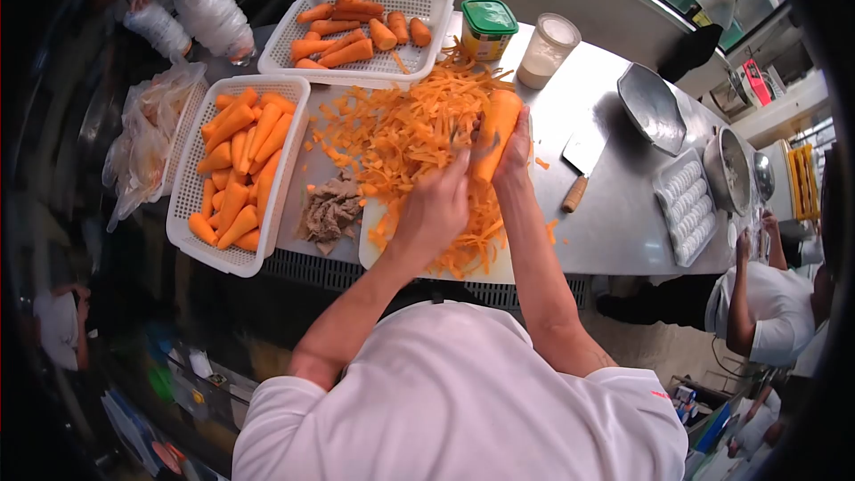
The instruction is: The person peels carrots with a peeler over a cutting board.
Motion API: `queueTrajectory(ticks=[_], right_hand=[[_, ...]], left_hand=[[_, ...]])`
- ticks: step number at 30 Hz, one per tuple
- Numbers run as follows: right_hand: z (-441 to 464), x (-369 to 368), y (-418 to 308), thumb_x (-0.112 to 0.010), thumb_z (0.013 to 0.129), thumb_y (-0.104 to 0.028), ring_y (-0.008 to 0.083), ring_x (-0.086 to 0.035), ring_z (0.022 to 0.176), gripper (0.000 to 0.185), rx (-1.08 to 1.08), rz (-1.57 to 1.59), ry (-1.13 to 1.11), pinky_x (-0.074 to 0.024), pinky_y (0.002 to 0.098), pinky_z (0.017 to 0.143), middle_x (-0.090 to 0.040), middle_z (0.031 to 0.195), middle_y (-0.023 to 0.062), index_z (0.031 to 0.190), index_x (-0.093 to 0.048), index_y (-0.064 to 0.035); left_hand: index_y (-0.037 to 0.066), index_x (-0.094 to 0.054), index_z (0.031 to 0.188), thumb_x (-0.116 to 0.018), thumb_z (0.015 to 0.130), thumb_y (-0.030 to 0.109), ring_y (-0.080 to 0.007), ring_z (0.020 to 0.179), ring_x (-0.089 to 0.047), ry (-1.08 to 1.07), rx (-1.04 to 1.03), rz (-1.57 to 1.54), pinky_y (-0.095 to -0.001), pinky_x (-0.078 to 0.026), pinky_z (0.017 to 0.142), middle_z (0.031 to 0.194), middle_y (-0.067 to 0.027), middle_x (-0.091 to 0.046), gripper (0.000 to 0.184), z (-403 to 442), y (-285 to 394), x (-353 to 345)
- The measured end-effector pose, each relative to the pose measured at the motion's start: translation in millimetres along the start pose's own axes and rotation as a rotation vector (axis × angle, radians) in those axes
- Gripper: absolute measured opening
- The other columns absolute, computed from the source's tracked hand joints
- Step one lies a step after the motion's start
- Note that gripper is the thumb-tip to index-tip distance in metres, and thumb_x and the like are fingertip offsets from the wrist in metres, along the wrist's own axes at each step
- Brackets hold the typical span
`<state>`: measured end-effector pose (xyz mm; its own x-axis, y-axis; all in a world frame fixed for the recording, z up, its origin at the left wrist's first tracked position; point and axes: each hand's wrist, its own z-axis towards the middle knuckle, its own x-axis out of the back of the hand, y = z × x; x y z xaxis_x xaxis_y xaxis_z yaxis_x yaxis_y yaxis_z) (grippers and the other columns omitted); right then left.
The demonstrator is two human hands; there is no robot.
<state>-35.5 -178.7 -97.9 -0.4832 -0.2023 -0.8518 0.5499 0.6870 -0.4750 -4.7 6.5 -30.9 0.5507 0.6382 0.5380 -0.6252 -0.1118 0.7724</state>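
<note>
A: Where'd we have the carrot [497, 135]?

B: In our R hand [514, 156], fingers closed round its side, tilted up over the peels [419, 116]. Our L hand [438, 207] was half curled just beside the lower end; blur hid whatever it might've held, so we couldn't tell

A: Main risk?

B: A slip, prob. Carrot looked smooth, maybe damp, so a hard push could've spun it in our R grip. W/ L fingers that close, any sharp edge there could've nicked us

A: And the mess?

B: Peels were heaped on the board [372, 233] and spilled onto the table [614, 223], right down nr our edge. One sweep of a wrist could've sent some to the floor, & that'd be slippery underfoot

A: What abt the knife [583, 158]?

B: Lay flat to the right of our R hand, handle toward us. Fine as it was, but if our R arm swung out, we could've knocked it. Cup [548, 49] stood behind, beyond the heap; a careless reach might've tipped it
</note>
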Motion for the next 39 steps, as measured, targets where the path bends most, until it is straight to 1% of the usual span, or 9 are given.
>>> queueTrajectory(ticks=[4,10,15,17,21,26,28,32,39], right_hand=[[17.2,39.8,-11.1,-0.029,0.103,-0.055,0.0274,-0.065,0.095,0.059,0.001,-0.002,-0.137,-0.0565,0.0425,0.085,-0.065,0.111,0.0125,0.131,-0.05,-0.0071],[-3.9,3.3,4.3,-0.022,0.102,-0.06,0.0261,-0.063,0.093,0.067,-0.015,-0.098,-0.039,-0.0558,0.0402,0.08,-0.063,0.111,0.012,0.129,-0.051,-0.0061],[-1.5,1.7,-7.6,-0.019,0.102,-0.061,0.0255,-0.064,0.085,0.068,0.012,-0.051,0.111,-0.0551,0.0388,0.071,-0.065,0.1,0.0136,0.127,-0.052,-0.0066],[1.7,27.9,-9.0,-0.023,0.1,-0.065,0.0242,-0.064,0.084,0.071,-0.036,-0.044,0.012,-0.0554,0.038,0.068,-0.065,0.097,0.013,0.124,-0.053,-0.0058],[-2.7,18.2,3.0,-0.037,0.096,-0.067,0.0225,-0.065,0.08,0.067,-0.127,-0.067,-0.068,-0.0564,0.0384,0.068,-0.065,0.094,0.0105,0.121,-0.056,-0.0074],[-2.6,-0.1,1.2,-0.043,0.096,-0.064,0.0218,-0.065,0.081,0.063,-0.005,-0.043,0.011,-0.0569,0.0373,0.067,-0.065,0.093,0.0087,0.121,-0.056,-0.0079],[5.6,17.3,-4.1,-0.038,0.098,-0.064,0.0221,-0.065,0.082,0.064,0.026,0.024,0.069,-0.0569,0.0361,0.067,-0.065,0.096,0.0101,0.122,-0.055,-0.0069],[1.0,21.0,-12.9,-0.024,0.101,-0.062,0.0232,-0.064,0.085,0.068,-0.023,-0.097,0.028,-0.0559,0.0333,0.069,-0.065,0.099,0.0134,0.122,-0.055,-0.0055],[-0.2,1.1,-0.9,-0.02,0.102,-0.061,0.0239,-0.064,0.085,0.069,-0.02,-0.122,0.001,-0.0556,0.0353,0.069,-0.065,0.101,0.0139,0.122,-0.055,-0.005]], left_hand=[[-0.003,-0.062,0.121,-0.057,0.091,0.006,-0.0381,0.077,-0.067,-0.251,0.047,-0.076,-0.0399,-0.05,0.066,0.083,-0.026,-0.065,0.032,-39.1,4.9,35.6],[-0.003,-0.064,0.118,-0.06,0.089,0.005,-0.0345,0.083,-0.07,0.03,0.091,-0.069,-0.0384,-0.052,0.072,0.091,-0.0269,-0.067,0.03,61.3,-3.9,2.9],[-0.001,-0.064,0.12,-0.06,0.089,0.005,-0.0296,0.079,-0.071,-0.132,0.026,-0.043,-0.0375,-0.052,0.07,0.093,-0.0262,-0.067,0.032,-33.6,-7.8,21.2],[-0.001,-0.064,0.121,-0.06,0.089,0.005,-0.0289,0.075,-0.07,-0.241,0.048,-0.115,-0.0373,-0.052,0.068,0.091,-0.0257,-0.067,0.033,-37.3,-4.8,29.9],[-0.003,-0.063,0.121,-0.059,0.09,0.005,-0.0265,0.064,-0.064,-0.011,0.107,-0.133,-0.0361,-0.05,0.063,0.083,-0.0236,-0.066,0.033,38.9,8.4,23.1],[-0.004,-0.062,0.12,-0.057,0.09,0.004,-0.0394,0.079,-0.067,0.027,-0.041,0.019,-0.0408,-0.052,0.068,0.087,-0.0246,-0.067,0.032,3.0,-1.7,-5.8],[-0.003,-0.062,0.121,-0.057,0.09,0.004,-0.0356,0.079,-0.069,-0.162,0.079,-0.038,-0.0396,-0.053,0.07,0.088,-0.0244,-0.068,0.032,-35.2,7.6,17.6],[-0.001,-0.062,0.121,-0.058,0.091,0.005,-0.0253,0.075,-0.071,-0.16,0.124,-0.041,-0.0367,-0.051,0.065,0.086,-0.0245,-0.066,0.031,-9.2,18.1,37.9],[-0.002,-0.061,0.122,-0.059,0.09,0.005,-0.0388,0.072,-0.066,-0.007,-0.009,0.012,-0.0395,-0.051,0.063,0.08,-0.027,-0.063,0.033,12.1,0.1,-7.1]])
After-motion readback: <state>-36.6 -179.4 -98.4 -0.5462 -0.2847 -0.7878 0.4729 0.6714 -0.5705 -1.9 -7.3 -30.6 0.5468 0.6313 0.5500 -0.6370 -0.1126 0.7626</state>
